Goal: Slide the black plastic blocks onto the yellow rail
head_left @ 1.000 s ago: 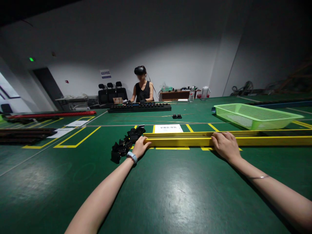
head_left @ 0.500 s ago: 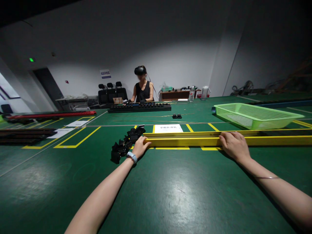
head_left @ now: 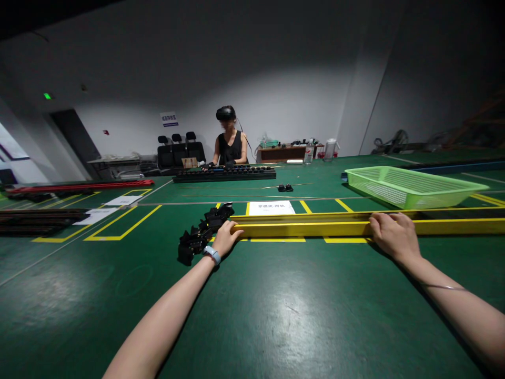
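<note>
The right hand point(head_left: 395, 234) has slid rightward along the rail point(head_left: 303, 230), widening the gap to the left hand point(head_left: 225, 238), which stays at the rail's left end. The rail lies across the table point(head_left: 276, 295), roughly along its far edge, and runs out of view at the right. The left hand is closed on the rail's end, thumb against the near wall; the right is curled over that same wall, its fingertips hidden. Black parts point(head_left: 193, 243) sit bunched just outside the left end, by the left hand. None shows clearly in the channel between the hands, so how much is done cannot be told; the bunch, at least, looks unfitted. A label point(head_left: 271, 208) lies just beyond the rail, a black pair point(head_left: 285, 188) farther toward the far edge, and a basket point(head_left: 414, 199) to the right.
</note>
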`<state>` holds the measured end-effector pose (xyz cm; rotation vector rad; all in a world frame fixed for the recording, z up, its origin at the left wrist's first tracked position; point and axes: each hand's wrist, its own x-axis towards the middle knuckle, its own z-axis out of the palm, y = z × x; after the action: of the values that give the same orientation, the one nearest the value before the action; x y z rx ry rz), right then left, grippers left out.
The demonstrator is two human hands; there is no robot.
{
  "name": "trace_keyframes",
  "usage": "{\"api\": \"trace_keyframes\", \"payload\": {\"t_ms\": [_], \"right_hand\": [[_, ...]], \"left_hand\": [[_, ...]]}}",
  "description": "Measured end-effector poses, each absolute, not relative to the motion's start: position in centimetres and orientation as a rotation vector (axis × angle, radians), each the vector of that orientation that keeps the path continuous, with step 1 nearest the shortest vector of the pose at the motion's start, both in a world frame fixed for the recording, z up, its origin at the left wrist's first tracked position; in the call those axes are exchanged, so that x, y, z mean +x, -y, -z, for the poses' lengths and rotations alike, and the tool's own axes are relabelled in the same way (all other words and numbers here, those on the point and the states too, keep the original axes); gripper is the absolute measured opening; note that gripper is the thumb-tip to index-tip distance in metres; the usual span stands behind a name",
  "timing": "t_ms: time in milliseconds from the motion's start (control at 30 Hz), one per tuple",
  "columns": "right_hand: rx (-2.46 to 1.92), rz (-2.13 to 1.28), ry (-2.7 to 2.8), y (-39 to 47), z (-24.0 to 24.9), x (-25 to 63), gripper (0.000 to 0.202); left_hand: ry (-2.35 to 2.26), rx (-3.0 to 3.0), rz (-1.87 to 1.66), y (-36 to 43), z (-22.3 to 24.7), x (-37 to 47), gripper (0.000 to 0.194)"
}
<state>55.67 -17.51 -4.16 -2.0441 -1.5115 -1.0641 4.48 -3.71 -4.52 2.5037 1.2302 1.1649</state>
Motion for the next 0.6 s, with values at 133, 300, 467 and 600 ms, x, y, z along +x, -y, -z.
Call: {"api": "trace_keyframes", "payload": {"t_ms": [133,300,467,600], "right_hand": [[-2.09,1.06,1.444,17.7,4.3,56.3,0.038],[-2.172,1.016,1.377,18.0,4.1,56.8,0.037],[-2.217,0.969,1.281,18.4,4.0,57.4,0.038],[-2.223,0.963,1.235,18.4,4.3,58.2,0.042]], "left_hand": [[-1.229,2.495,-1.154,3.7,4.5,4.5,0.019],[-1.235,2.49,-1.138,3.8,4.3,4.5,0.018],[-1.238,2.491,-1.148,3.9,4.3,4.5,0.017],[-1.24,2.501,-1.15,3.7,4.5,4.5,0.016]]}}
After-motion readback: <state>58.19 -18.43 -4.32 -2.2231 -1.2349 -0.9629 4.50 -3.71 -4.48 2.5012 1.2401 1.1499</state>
